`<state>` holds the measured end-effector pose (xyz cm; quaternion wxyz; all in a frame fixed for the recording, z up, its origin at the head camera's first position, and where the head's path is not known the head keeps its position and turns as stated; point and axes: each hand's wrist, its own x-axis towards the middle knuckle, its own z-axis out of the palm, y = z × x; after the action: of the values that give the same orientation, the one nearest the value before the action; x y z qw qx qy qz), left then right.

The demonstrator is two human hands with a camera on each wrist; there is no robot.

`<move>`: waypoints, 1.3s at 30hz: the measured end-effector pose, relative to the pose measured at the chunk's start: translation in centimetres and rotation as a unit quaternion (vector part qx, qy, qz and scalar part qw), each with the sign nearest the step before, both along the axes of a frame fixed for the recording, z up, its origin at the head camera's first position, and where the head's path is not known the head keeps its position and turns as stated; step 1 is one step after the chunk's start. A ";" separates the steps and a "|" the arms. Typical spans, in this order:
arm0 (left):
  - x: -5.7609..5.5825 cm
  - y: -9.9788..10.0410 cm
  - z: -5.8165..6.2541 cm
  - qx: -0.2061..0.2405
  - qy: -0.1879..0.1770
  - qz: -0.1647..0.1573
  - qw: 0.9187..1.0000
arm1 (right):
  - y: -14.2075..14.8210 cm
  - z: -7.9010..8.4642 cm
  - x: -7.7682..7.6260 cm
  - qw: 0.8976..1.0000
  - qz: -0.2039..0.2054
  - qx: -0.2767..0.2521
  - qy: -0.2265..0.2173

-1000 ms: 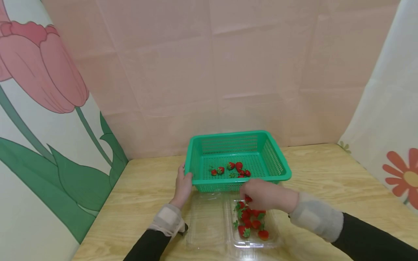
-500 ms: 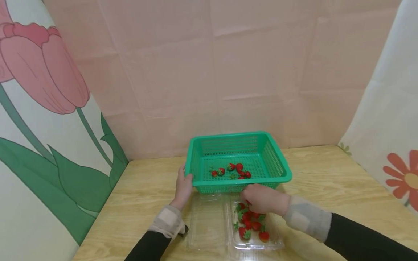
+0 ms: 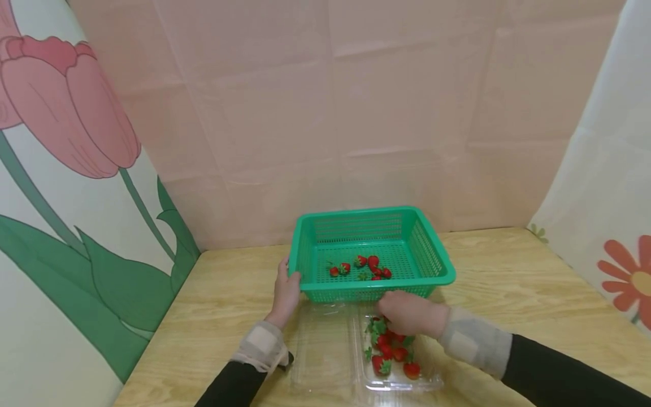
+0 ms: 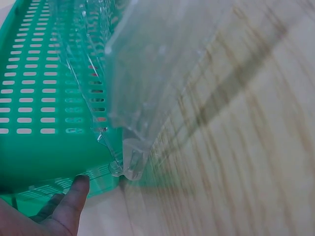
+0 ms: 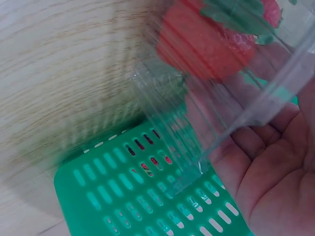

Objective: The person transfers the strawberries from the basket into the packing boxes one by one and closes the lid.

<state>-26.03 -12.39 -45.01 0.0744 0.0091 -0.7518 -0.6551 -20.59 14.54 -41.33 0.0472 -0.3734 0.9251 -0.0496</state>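
Observation:
A green plastic basket with several strawberries in it stands at the back of the table. My left hand grips its left side near the front corner, thumb by the rim; in the left wrist view a finger shows against the basket. A clear hinged plastic box lies unfolded in front, its right half holding several strawberries. Over the far end of that half, my right hand reaches in, fingers down at a strawberry seen through the clear wall in the right wrist view.
The box's bare lid half lies flat to the left, beside the left wrist. Pale wood tabletop spreads out on both sides. A pink sheet hangs behind, with flower-printed sheets at left and right.
My right hand has lowered slightly into the far end of the box, and the strawberry earlier seen at its fingertips has come down among the others. The left hand keeps its grip on the basket.

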 end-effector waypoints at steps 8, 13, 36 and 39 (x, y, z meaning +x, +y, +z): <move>0.1 0.1 0.2 0.000 -0.001 0.001 1.000 | 0.1 -0.1 0.2 1.000 0.000 -0.002 0.002; 0.1 0.1 0.2 -0.001 -0.001 0.000 1.000 | 0.2 -0.2 0.3 1.000 -0.005 0.000 -0.008; 0.2 0.0 0.3 0.004 0.001 -0.011 1.000 | 0.2 1.2 0.4 0.999 0.019 -0.023 -0.018; 0.2 0.0 0.2 0.002 0.001 -0.010 1.000 | 0.2 1.6 0.4 0.999 0.026 -0.030 -0.015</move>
<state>-25.81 -12.41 -44.76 0.0685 0.0015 -0.7505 -0.6573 -20.15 14.77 -39.76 0.0514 -0.3981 0.9123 -0.0814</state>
